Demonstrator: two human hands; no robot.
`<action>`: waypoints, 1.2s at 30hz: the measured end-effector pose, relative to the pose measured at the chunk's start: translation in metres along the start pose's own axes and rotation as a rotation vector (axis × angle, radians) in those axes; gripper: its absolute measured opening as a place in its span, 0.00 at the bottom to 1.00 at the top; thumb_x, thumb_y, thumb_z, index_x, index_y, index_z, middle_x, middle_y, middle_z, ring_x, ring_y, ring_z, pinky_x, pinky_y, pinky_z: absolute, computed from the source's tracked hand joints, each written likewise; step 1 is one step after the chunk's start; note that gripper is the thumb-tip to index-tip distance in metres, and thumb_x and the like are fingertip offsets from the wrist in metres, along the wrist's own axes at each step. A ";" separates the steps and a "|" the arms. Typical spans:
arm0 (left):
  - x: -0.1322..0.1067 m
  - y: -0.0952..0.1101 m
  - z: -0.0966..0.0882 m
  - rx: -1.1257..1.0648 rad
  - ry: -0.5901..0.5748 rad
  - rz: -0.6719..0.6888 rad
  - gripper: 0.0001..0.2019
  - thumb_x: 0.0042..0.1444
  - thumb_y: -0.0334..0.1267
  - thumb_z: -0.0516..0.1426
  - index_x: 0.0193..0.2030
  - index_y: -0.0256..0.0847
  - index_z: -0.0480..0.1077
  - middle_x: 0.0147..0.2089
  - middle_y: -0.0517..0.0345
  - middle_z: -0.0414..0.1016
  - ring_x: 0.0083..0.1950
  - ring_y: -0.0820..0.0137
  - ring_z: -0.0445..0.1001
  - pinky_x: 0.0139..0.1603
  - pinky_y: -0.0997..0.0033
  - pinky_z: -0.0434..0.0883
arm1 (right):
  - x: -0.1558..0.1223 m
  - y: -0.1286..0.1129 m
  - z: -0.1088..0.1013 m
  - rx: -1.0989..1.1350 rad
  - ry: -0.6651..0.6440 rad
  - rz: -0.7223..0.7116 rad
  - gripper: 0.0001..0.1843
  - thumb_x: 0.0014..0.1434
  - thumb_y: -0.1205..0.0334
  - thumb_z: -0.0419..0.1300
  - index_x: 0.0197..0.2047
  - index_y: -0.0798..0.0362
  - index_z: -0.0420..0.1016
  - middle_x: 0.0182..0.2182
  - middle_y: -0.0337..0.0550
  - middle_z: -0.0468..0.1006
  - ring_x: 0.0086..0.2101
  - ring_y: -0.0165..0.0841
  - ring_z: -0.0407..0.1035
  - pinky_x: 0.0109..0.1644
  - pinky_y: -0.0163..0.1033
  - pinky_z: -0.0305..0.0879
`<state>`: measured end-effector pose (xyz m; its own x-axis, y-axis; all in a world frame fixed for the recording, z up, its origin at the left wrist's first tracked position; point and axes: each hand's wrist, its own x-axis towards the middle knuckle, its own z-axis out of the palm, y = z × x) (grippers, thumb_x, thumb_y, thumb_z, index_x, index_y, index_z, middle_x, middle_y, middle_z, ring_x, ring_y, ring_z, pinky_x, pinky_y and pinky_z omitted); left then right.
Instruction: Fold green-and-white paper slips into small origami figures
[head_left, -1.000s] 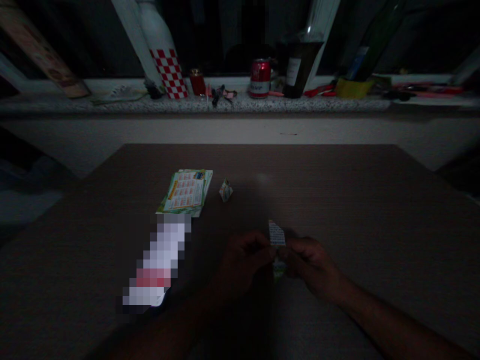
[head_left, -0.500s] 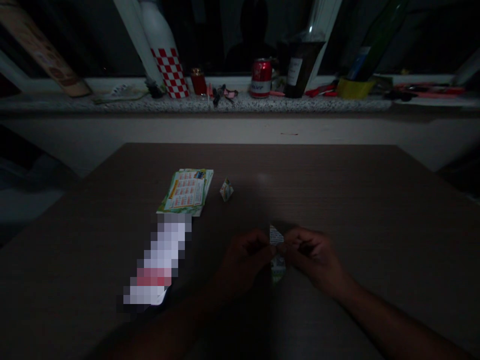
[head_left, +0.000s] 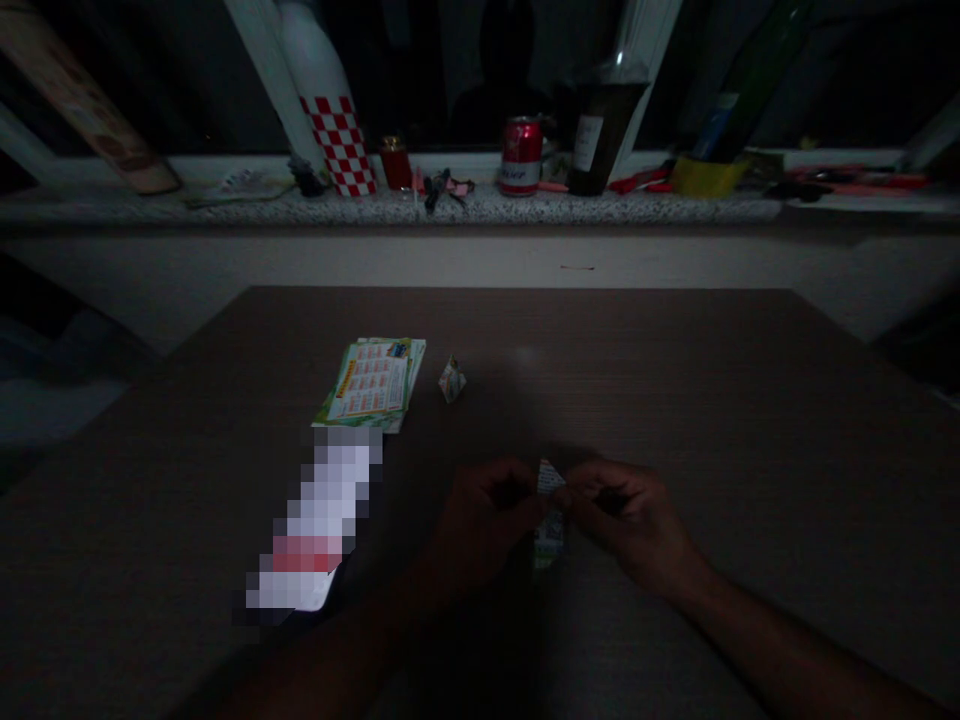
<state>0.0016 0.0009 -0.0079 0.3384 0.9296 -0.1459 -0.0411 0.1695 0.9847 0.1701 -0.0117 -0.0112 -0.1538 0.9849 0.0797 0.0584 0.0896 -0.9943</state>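
A narrow piece of folded printed paper [head_left: 551,528], pointed at its top, is held between both hands low over the table. My left hand [head_left: 487,515] pinches its left edge with thumb and fingers. From the other side, my right hand [head_left: 626,510] grips the right edge, thumb near the left thumb. Shadow hides part of the fingers. Farther off and to the left stands a small folded paper shape [head_left: 451,380]. Beside that lies a stack of printed paper sheets [head_left: 371,385] with green borders.
A bright, pixelated phone-like object [head_left: 322,520] lies left of my hands on the brown table [head_left: 675,370]. Behind, the stone windowsill [head_left: 465,208] carries a checkered bottle [head_left: 337,140], a red can [head_left: 520,155], a dark cup [head_left: 607,135] and a green bottle [head_left: 750,90].
The folded paper has shifted slightly left and its tip sits a little lower. Both hands keep their pinch on it, with only small finger movements.
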 end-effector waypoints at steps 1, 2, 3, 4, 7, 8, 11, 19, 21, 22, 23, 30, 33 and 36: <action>-0.001 0.000 0.000 0.019 -0.001 0.009 0.04 0.48 0.34 0.61 0.27 0.37 0.71 0.25 0.63 0.69 0.27 0.75 0.67 0.29 0.76 0.64 | 0.000 0.001 0.000 -0.004 0.001 -0.008 0.06 0.54 0.62 0.63 0.28 0.55 0.77 0.20 0.37 0.73 0.22 0.25 0.65 0.25 0.30 0.61; -0.001 0.000 0.000 0.052 0.006 0.022 0.04 0.49 0.34 0.61 0.28 0.37 0.71 0.25 0.63 0.70 0.27 0.75 0.67 0.29 0.76 0.64 | 0.000 0.002 0.001 -0.004 0.002 -0.009 0.06 0.54 0.62 0.64 0.29 0.55 0.77 0.20 0.37 0.73 0.21 0.25 0.64 0.24 0.30 0.60; -0.002 0.000 0.000 0.102 0.017 0.041 0.03 0.49 0.34 0.60 0.28 0.37 0.71 0.26 0.63 0.70 0.27 0.75 0.68 0.29 0.76 0.64 | 0.000 0.003 0.001 0.002 0.000 -0.004 0.06 0.55 0.61 0.64 0.30 0.55 0.78 0.18 0.36 0.72 0.19 0.25 0.63 0.22 0.30 0.60; -0.002 0.000 0.000 0.166 0.030 0.067 0.03 0.50 0.34 0.60 0.29 0.38 0.72 0.26 0.62 0.71 0.28 0.75 0.68 0.29 0.77 0.64 | 0.000 0.004 0.001 0.012 -0.001 0.004 0.06 0.55 0.61 0.63 0.31 0.54 0.78 0.16 0.35 0.71 0.17 0.24 0.62 0.20 0.29 0.58; -0.004 0.002 -0.002 0.411 0.081 0.126 0.04 0.52 0.35 0.59 0.29 0.38 0.75 0.23 0.62 0.72 0.25 0.75 0.67 0.26 0.77 0.61 | 0.000 0.004 0.000 0.029 0.008 -0.009 0.06 0.56 0.60 0.64 0.34 0.53 0.79 0.13 0.33 0.70 0.14 0.24 0.61 0.17 0.28 0.58; -0.004 0.003 -0.002 0.469 0.092 0.136 0.05 0.53 0.35 0.59 0.30 0.38 0.75 0.23 0.62 0.72 0.25 0.75 0.67 0.25 0.77 0.61 | 0.000 0.003 0.000 0.031 0.009 -0.026 0.05 0.55 0.61 0.64 0.34 0.53 0.80 0.15 0.34 0.72 0.16 0.24 0.64 0.18 0.29 0.60; -0.005 0.005 -0.003 0.507 0.115 0.187 0.06 0.54 0.37 0.59 0.35 0.40 0.76 0.29 0.59 0.77 0.30 0.72 0.73 0.31 0.75 0.67 | 0.001 -0.003 -0.002 0.032 0.019 -0.075 0.04 0.55 0.62 0.64 0.33 0.52 0.80 0.22 0.39 0.79 0.22 0.28 0.71 0.24 0.30 0.67; -0.009 0.004 0.003 0.242 0.189 0.231 0.12 0.53 0.34 0.60 0.45 0.41 0.71 0.39 0.55 0.78 0.37 0.68 0.75 0.39 0.70 0.72 | 0.002 -0.002 0.002 0.102 0.106 -0.048 0.06 0.51 0.63 0.67 0.32 0.53 0.75 0.25 0.41 0.81 0.26 0.30 0.76 0.30 0.32 0.73; -0.008 0.002 0.004 0.105 0.199 0.163 0.16 0.51 0.35 0.62 0.47 0.40 0.68 0.38 0.55 0.77 0.36 0.69 0.75 0.37 0.71 0.72 | 0.002 -0.001 0.003 0.141 0.115 -0.017 0.08 0.51 0.63 0.67 0.35 0.52 0.74 0.27 0.41 0.82 0.28 0.31 0.77 0.33 0.33 0.74; -0.007 0.000 0.004 0.062 0.192 0.126 0.16 0.50 0.35 0.63 0.46 0.39 0.69 0.37 0.55 0.76 0.36 0.69 0.74 0.37 0.71 0.71 | 0.002 -0.001 0.003 0.149 0.119 -0.004 0.09 0.51 0.63 0.67 0.36 0.52 0.74 0.28 0.42 0.83 0.29 0.32 0.77 0.34 0.34 0.74; -0.005 -0.001 0.004 0.041 0.178 0.092 0.14 0.49 0.35 0.63 0.43 0.39 0.70 0.36 0.55 0.76 0.36 0.69 0.74 0.37 0.71 0.71 | 0.003 0.000 0.004 0.155 0.120 0.005 0.09 0.51 0.63 0.68 0.37 0.52 0.74 0.29 0.42 0.83 0.29 0.32 0.77 0.35 0.35 0.75; 0.000 -0.002 0.002 0.045 0.153 0.011 0.04 0.47 0.35 0.63 0.30 0.37 0.74 0.26 0.61 0.73 0.27 0.74 0.68 0.29 0.76 0.64 | 0.005 0.000 0.002 0.135 0.069 0.044 0.03 0.49 0.65 0.68 0.31 0.51 0.79 0.26 0.40 0.83 0.28 0.31 0.77 0.34 0.34 0.74; 0.000 0.001 0.003 0.010 0.142 0.004 0.04 0.47 0.35 0.62 0.29 0.37 0.74 0.24 0.62 0.72 0.25 0.75 0.67 0.27 0.77 0.63 | 0.005 -0.002 0.000 0.096 0.053 0.056 0.02 0.49 0.64 0.68 0.27 0.52 0.80 0.23 0.39 0.82 0.25 0.30 0.75 0.29 0.32 0.72; -0.001 0.006 0.004 0.020 0.131 -0.015 0.04 0.47 0.34 0.61 0.26 0.36 0.73 0.22 0.62 0.71 0.24 0.76 0.66 0.26 0.77 0.61 | 0.005 -0.003 -0.001 0.109 0.034 0.088 0.04 0.47 0.63 0.70 0.26 0.52 0.79 0.22 0.39 0.81 0.23 0.29 0.73 0.28 0.32 0.70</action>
<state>0.0051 -0.0005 -0.0009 0.2126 0.9621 -0.1709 -0.0175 0.1786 0.9838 0.1697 -0.0071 -0.0081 -0.1196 0.9928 -0.0080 -0.0376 -0.0126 -0.9992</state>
